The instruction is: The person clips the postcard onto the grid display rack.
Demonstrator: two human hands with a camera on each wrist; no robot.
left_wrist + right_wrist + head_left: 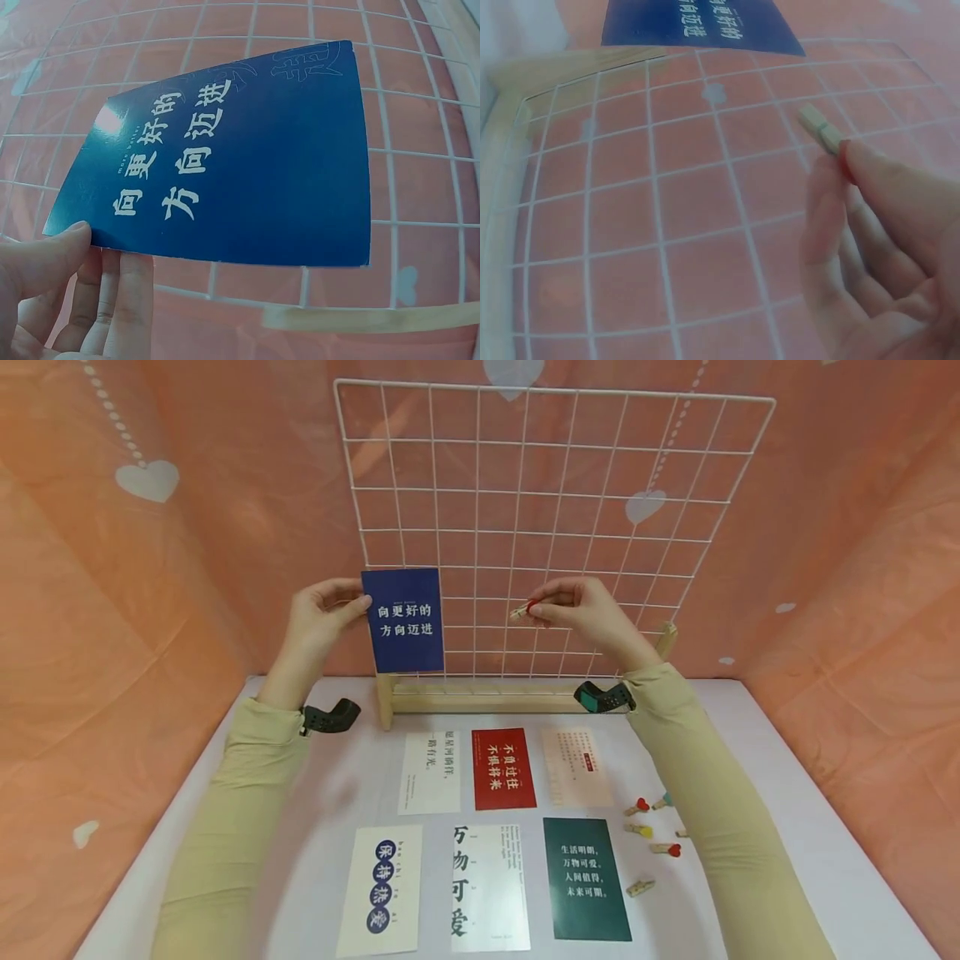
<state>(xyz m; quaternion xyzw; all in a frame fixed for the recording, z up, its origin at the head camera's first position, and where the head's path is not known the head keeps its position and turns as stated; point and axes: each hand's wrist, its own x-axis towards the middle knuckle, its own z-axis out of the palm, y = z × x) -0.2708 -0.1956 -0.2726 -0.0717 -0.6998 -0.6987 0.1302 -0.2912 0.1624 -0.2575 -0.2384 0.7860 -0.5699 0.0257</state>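
My left hand [318, 614] pinches the left edge of a dark blue card [405, 647] with white Chinese characters, thumb on its front and fingers behind. The card is held upright at the lower left of a white wire grid panel [495, 514]. In the left wrist view the blue card [285, 172] stands in front of the grid wires. Between thumb and fingertips, my right hand [581, 610] pinches a small wooden clothespin [519, 611] with a red decoration. The right wrist view shows the clothespin [817, 126] pointing away from the fingertips, over the grid.
The grid stands in a wooden base [487, 702] at the back of the white table. Several cards lie in two rows, among them a red card [491, 777] and a green card [588, 914]. Loose clothespins [641, 887] lie right of them. An orange cloth [97, 610] surrounds the table.
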